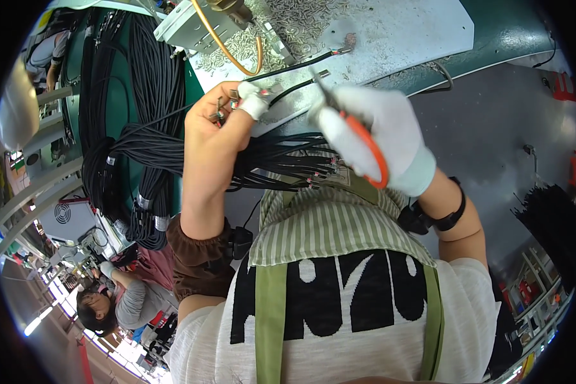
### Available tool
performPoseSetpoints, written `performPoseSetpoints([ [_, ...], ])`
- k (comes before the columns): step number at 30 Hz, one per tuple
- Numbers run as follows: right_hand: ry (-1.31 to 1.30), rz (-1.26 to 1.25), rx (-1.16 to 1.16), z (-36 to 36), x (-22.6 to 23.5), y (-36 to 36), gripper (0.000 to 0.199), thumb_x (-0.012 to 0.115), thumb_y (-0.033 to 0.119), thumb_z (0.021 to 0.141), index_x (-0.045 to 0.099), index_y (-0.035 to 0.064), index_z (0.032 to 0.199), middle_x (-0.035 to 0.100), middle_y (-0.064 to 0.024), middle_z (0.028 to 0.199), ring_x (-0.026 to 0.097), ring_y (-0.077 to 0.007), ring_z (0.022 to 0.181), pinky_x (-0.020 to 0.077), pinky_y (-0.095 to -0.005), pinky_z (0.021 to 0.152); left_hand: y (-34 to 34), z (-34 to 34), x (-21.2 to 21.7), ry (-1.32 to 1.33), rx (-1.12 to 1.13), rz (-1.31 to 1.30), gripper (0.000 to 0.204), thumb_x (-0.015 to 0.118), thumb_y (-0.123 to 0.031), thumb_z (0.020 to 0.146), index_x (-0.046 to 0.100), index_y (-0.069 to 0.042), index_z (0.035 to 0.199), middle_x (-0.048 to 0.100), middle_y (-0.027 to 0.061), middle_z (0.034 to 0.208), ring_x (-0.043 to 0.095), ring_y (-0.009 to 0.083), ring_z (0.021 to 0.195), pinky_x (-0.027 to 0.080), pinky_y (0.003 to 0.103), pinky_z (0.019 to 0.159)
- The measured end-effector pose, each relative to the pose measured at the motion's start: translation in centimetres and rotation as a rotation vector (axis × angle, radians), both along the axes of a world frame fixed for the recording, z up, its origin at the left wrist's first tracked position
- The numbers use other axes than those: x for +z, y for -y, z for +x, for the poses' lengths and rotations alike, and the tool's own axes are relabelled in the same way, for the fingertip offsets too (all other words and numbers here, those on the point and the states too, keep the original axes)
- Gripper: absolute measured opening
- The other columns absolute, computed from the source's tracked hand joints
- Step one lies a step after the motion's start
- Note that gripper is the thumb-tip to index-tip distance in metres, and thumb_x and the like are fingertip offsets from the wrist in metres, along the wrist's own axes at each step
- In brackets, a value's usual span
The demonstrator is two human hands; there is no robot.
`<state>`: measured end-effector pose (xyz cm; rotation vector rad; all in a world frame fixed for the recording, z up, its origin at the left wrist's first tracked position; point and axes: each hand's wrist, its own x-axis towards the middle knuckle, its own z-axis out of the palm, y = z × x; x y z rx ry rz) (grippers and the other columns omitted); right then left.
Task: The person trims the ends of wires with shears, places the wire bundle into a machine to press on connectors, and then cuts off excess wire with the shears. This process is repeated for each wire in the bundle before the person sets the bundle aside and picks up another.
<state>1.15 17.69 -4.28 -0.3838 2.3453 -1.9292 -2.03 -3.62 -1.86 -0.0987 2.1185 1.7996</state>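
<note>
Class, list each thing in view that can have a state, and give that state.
Left hand: closed around wire ends
Right hand: gloved, gripping the orange-handled tool
Orange-handled tool: held; blurred, open or shut unclear
Black cables: gathered in bundles
Small scraps: scattered across the white board
Striped apron: worn, creased

co-worker [137,304], lower left | white vented box [77,221], left | lit tube [38,321] | grey floor [486,128]
</note>
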Motion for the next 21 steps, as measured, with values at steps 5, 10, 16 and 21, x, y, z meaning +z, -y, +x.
performPoseSetpoints([
  [5, 0.099, 0.031, 0.058, -4.9, 0.1, -1.2, 0.022, 0.057, 0.023, 0.09, 0.059, 0.0022, 0.083, 0.05, 0.0016, 0.052, 0.048, -0.0043, 0.042, 0.0379, -0.0209, 0.04, 0.9, -3.4, -0.6, 0.149, -0.04, 0.205, 0.019, 0.06, -0.014, 0.09, 0.058, -0.001, 0.103, 0.045, -0.0066, 0.066, 0.03, 0.0007, 0.052, 0.022, 0.018, 0.045],
  [10, -0.609, 0.168, 0.201, -10.7, -0.9, -1.0, 0.028, 0.062, 0.021, 0.088, 0.058, -0.0022, 0.072, 0.054, -0.0059, 0.054, 0.053, -0.0138, 0.043, 0.041, -0.0276, 0.04, 0.3, -5.7, -0.9, 0.149, -0.117, 0.245, 0.02, 0.062, -0.02, 0.09, 0.056, -0.002, 0.096, 0.042, -0.006, 0.062, 0.029, 0.0019, 0.05, 0.021, 0.019, 0.043],
  [16, 0.291, -0.285, 0.378, -11.0, 0.7, -0.4, 0.032, 0.064, 0.023, 0.087, 0.058, -0.003, 0.07, 0.057, -0.009, 0.056, 0.056, -0.017, 0.044, 0.0422, -0.0289, 0.041, 1.2, -6.9, -0.8, 0.132, -0.195, 0.169, 0.024, 0.065, -0.025, 0.088, 0.054, -0.004, 0.087, 0.043, -0.0047, 0.06, 0.032, 0.0023, 0.048, 0.023, 0.018, 0.042],
  [21, 0.384, -0.254, 0.37, -10.8, 1.7, -0.5, 0.034, 0.065, 0.025, 0.086, 0.058, -0.0036, 0.07, 0.058, -0.0096, 0.055, 0.057, -0.0173, 0.044, 0.0421, -0.0287, 0.041, 0.1, -6.2, 0.2, 0.007, -0.185, 0.019, 0.033, 0.069, -0.033, 0.086, 0.053, -0.006, 0.075, 0.043, -0.0046, 0.057, 0.035, 0.0025, 0.047, 0.024, 0.018, 0.041],
])
